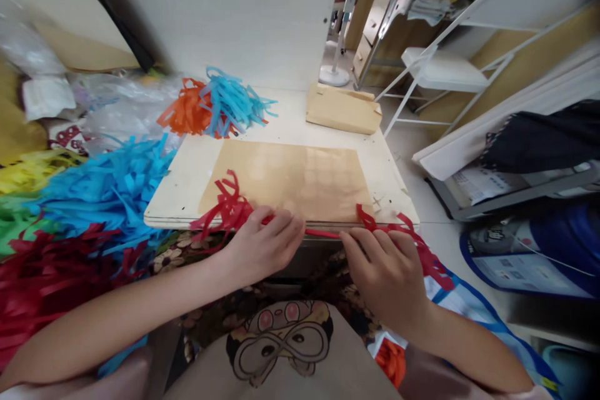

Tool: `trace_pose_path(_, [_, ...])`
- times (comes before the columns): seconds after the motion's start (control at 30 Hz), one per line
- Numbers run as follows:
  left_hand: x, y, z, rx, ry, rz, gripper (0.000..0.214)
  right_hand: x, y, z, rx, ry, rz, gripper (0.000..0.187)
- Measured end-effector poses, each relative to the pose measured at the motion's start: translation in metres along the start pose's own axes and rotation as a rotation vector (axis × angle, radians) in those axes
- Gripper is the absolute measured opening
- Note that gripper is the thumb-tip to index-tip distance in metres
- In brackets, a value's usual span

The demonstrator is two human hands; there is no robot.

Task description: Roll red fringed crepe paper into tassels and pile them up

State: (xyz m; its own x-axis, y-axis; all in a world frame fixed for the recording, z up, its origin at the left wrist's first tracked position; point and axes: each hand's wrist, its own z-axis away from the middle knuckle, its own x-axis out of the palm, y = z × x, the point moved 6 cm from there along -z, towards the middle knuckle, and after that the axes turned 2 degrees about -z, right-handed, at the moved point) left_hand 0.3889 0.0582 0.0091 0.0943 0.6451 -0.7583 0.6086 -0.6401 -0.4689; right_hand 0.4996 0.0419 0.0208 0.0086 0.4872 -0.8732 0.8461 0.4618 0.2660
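A bundle of red paper strips [228, 207] lies stretched along the near edge of a small pale wooden board [187, 169]. My left hand [262, 247] is closed on the strips near their left end, fingers curled over them. My right hand [389, 269] pinches the same red strips further right, where their loose ends [412, 237] trail off the board's corner. Between the two hands a thin red band [323, 234] runs taut. A tan sheet [295, 178] covers the board's middle.
Heaps of cut paper strips lie at left: blue [107, 190], dark red [51, 275], green and yellow, with an orange and blue bunch [215, 106] at the back. A tan block [342, 109] sits at the board's far right. A white frame [445, 69] and clutter stand at right.
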Motion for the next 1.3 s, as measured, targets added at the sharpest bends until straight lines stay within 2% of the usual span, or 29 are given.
trace_pose_path(0.3, [-0.02,0.012,0.005,-0.09,0.094,0.059,0.018,-0.013,-0.01,0.011,-0.004,0.008,0.019,0.026])
trace_pose_path(0.43, [-0.029,0.022,0.01,-0.088,0.083,0.057,0.019,-0.02,-0.02,0.019,-0.026,0.014,0.019,0.024])
trace_pose_path(0.6, [-0.035,0.037,0.018,-0.069,-0.009,0.028,0.02,-0.024,-0.03,0.027,-0.044,-0.027,0.025,0.019])
trace_pose_path(0.7, [-0.036,0.043,0.024,-0.051,-0.191,0.157,0.02,-0.02,-0.032,0.03,-0.085,-0.155,-0.033,0.013])
trace_pose_path(0.77, [-0.036,0.046,0.029,-0.019,-0.342,0.394,0.018,-0.016,-0.034,0.033,-0.138,-0.297,-0.143,0.012])
trace_pose_path(0.87, [-0.036,0.052,0.034,0.058,-0.57,0.876,0.02,-0.015,-0.038,0.038,-0.214,-0.5,-0.382,0.013])
trace_pose_path(0.93, [-0.034,0.055,0.037,0.096,-0.72,1.148,0.025,-0.017,-0.039,0.039,-0.237,-0.563,-0.507,0.015])
trace_pose_path(1.03, [-0.026,0.056,0.041,0.105,-0.899,1.417,0.03,-0.016,-0.035,0.038,-0.241,-0.626,-0.702,0.016])
trace_pose_path(1.1, [-0.023,0.056,0.04,0.095,-0.912,1.538,0.029,-0.01,-0.033,0.038,-0.241,-0.721,-0.943,0.013])
trace_pose_path(1.2, [-0.024,0.052,0.032,0.01,-0.75,1.669,0.023,0.0,-0.03,0.038,-0.19,-0.825,-1.416,0.006])
trace_pose_path(1.3, [-0.018,0.05,0.026,-0.22,-0.573,1.831,0.019,0.007,-0.025,0.032,-0.037,-0.688,-1.801,0.013])
